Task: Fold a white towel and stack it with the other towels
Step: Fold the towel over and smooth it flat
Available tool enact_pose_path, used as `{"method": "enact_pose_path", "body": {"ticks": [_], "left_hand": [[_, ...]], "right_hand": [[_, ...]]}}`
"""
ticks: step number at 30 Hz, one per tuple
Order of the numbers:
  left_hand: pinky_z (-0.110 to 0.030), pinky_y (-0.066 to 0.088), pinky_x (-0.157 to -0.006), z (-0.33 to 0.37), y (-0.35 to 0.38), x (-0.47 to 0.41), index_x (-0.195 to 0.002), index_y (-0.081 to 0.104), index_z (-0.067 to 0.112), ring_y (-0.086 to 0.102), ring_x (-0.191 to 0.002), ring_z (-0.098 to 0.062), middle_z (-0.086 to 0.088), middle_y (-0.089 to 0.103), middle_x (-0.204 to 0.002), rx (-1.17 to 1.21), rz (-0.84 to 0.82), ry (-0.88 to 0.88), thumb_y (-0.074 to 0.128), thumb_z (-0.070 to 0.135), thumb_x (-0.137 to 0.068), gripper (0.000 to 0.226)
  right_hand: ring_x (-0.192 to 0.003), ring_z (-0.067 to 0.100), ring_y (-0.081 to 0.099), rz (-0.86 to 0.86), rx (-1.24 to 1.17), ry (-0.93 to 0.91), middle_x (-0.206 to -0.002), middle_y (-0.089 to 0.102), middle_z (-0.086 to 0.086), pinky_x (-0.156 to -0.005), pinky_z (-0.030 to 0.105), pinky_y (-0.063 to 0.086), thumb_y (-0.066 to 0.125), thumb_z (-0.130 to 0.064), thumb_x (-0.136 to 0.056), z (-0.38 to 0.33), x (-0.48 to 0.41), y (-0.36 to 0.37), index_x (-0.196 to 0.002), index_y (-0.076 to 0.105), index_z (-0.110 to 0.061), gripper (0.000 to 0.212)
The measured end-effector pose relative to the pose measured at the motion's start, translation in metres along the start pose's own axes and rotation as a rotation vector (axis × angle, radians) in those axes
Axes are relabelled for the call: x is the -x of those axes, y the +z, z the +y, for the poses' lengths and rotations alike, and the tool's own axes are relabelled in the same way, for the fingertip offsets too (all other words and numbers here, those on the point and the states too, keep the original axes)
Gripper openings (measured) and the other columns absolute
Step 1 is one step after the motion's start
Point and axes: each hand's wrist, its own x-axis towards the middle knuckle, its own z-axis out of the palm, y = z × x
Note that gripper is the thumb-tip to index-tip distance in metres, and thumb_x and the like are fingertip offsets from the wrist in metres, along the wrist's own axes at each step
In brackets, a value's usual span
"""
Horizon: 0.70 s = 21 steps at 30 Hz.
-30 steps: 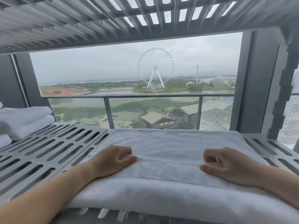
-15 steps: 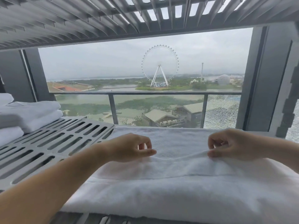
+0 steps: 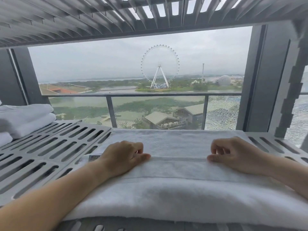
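White towel: the white towel lies flat across the slotted grey shelf, filling the middle and right of the view; it is laid in layers, with a thick rounded fold nearest the person and a thinner upper layer whose edge runs crosswise as a low ridge between the two hands
Left hand: the left hand sits knuckles-up on the towel near its left side, fingers curled under and thumb stretched inward along the ridge; thumb and curled fingers pinch the edge of the upper layer
Right hand: the right hand mirrors it toward the towel's right side, fingers curled, thumb pointing inward along the same ridge, pinching that edge
Forearms: both bare forearms lie across the thick front fold, one from the lower left corner, the other from the right edge
Tag: a small printed tag shows at the towel's left edge, just beside the left wrist; its print is too small to read
Stack: folded white towels sit piled at the far left of the same shelf, well apart from the spread towel and partly cut off by the frame
Overhead: a second slotted shelf spans the top of the view
Background: a window with a railing stands behind the shelf, and a Ferris wheel rises in the distance under a grey sky
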Motion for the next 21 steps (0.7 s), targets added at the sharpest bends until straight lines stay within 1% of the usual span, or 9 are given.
{"method": "enact_pose_path", "body": {"ticks": [3, 7, 10, 12, 14, 15, 17, 19, 21], "left_hand": [[-0.027, 0.039, -0.059, -0.001, 0.003, 0.001, -0.065, 0.042, 0.031, 0.050, -0.062, -0.006, 0.013, 0.053, -0.065, 0.062, -0.059, -0.030, 0.044, 0.057, -0.087, 0.035], [-0.027, 0.039, -0.059, -0.001, 0.002, 0.004, -0.070, 0.048, 0.031, 0.049, -0.061, -0.004, 0.013, 0.054, -0.065, 0.138, -0.080, -0.008, 0.041, 0.055, -0.089, 0.032], [-0.023, 0.032, -0.054, 0.002, 0.000, 0.006, -0.072, 0.048, 0.033, 0.045, -0.056, 0.001, 0.015, 0.050, -0.061, 0.152, -0.122, 0.016, 0.046, 0.056, -0.087, 0.028], [-0.023, 0.035, -0.055, 0.005, -0.004, 0.003, -0.073, 0.047, 0.034, 0.046, -0.058, 0.002, 0.016, 0.052, -0.063, 0.159, -0.146, 0.033, 0.050, 0.053, -0.086, 0.024], [-0.026, 0.040, -0.058, 0.006, -0.010, -0.001, -0.074, 0.046, 0.032, 0.050, -0.061, -0.002, 0.012, 0.056, -0.066, 0.145, -0.112, 0.054, 0.053, 0.050, -0.086, 0.023], [-0.027, 0.040, -0.057, 0.005, -0.013, -0.003, -0.075, 0.046, 0.031, 0.051, -0.060, -0.005, 0.010, 0.057, -0.066, 0.130, -0.063, 0.060, 0.053, 0.049, -0.086, 0.022], [-0.024, 0.039, -0.055, 0.002, -0.015, -0.004, -0.080, 0.048, 0.030, 0.052, -0.059, -0.004, 0.008, 0.059, -0.067, 0.101, 0.009, 0.055, 0.053, 0.050, -0.086, 0.021], [-0.024, 0.042, -0.060, -0.001, -0.010, -0.001, -0.084, 0.049, 0.033, 0.055, -0.065, -0.004, 0.010, 0.061, -0.073, 0.091, -0.061, 0.026, 0.049, 0.050, -0.088, 0.018], [-0.022, 0.040, -0.061, -0.003, -0.003, 0.004, -0.086, 0.050, 0.034, 0.054, -0.068, -0.001, 0.014, 0.058, -0.074, 0.115, -0.138, -0.008, 0.046, 0.051, -0.089, 0.017]], "right_hand": [[-0.058, -0.001, 0.049, 0.015, 0.003, 0.003, -0.055, 0.052, -0.016, -0.054, 0.012, 0.037, 0.065, -0.047, -0.077, 0.002, 0.001, 0.004, -0.062, 0.051, -0.034, 0.024], [-0.058, -0.002, 0.048, -0.004, 0.021, 0.014, -0.057, 0.053, -0.015, -0.057, 0.012, 0.037, 0.062, -0.049, -0.079, 0.004, 0.001, 0.006, -0.062, 0.052, -0.034, 0.025], [-0.060, -0.004, 0.048, -0.016, 0.032, 0.003, -0.059, 0.053, -0.014, -0.057, 0.011, 0.037, 0.060, -0.050, -0.080, 0.005, -0.001, 0.007, -0.063, 0.052, -0.034, 0.025], [-0.061, -0.004, 0.048, -0.050, 0.050, -0.008, -0.059, 0.053, -0.013, -0.059, 0.013, 0.038, 0.060, -0.051, -0.080, 0.003, -0.002, 0.007, -0.063, 0.050, -0.035, 0.025], [-0.058, -0.001, 0.047, -0.073, 0.106, -0.002, -0.060, 0.052, -0.013, -0.055, 0.016, 0.037, 0.060, -0.053, -0.080, 0.000, -0.008, 0.002, -0.063, 0.048, -0.035, 0.027], [-0.056, 0.000, 0.046, -0.053, 0.131, -0.004, -0.061, 0.051, -0.014, -0.052, 0.016, 0.036, 0.060, -0.053, -0.079, -0.001, -0.012, -0.002, -0.063, 0.047, -0.035, 0.027], [-0.054, -0.001, 0.046, 0.047, 0.117, -0.028, -0.060, 0.050, -0.013, -0.051, 0.015, 0.035, 0.060, -0.052, -0.079, -0.001, -0.019, -0.007, -0.064, 0.045, -0.036, 0.027], [-0.055, -0.002, 0.046, 0.058, 0.114, -0.021, -0.061, 0.051, -0.014, -0.053, 0.015, 0.035, 0.058, -0.050, -0.081, 0.002, -0.021, -0.005, -0.067, 0.047, -0.035, 0.024], [-0.060, -0.002, 0.046, -0.047, 0.128, 0.036, -0.065, 0.052, -0.014, -0.055, 0.015, 0.033, 0.055, -0.050, -0.084, 0.008, -0.017, 0.005, -0.069, 0.049, -0.033, 0.024]]}}
